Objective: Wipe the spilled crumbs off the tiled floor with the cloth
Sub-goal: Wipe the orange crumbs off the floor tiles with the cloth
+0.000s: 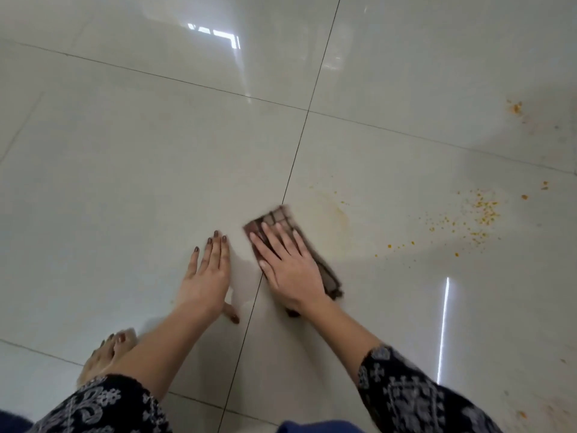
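Observation:
A folded brown checked cloth (324,270) lies flat on the glossy pale tiled floor (156,170), just right of a dark grout line. My right hand (287,264) presses down on the cloth with fingers spread. My left hand (209,273) rests flat on the bare tile to the left of the grout line, holding nothing. Orange-yellow crumbs (477,214) are scattered on the tile to the right of the cloth. A smaller clump of crumbs (515,107) sits farther away at the upper right. A faint yellowish smear (340,217) marks the tile beside the cloth.
A bare foot (109,354) stands on the tile at the lower left, below my left forearm. Dark patterned sleeves cover both arms at the bottom. Grout lines cross above the cloth (307,110). A few stray crumbs (521,414) lie at the lower right.

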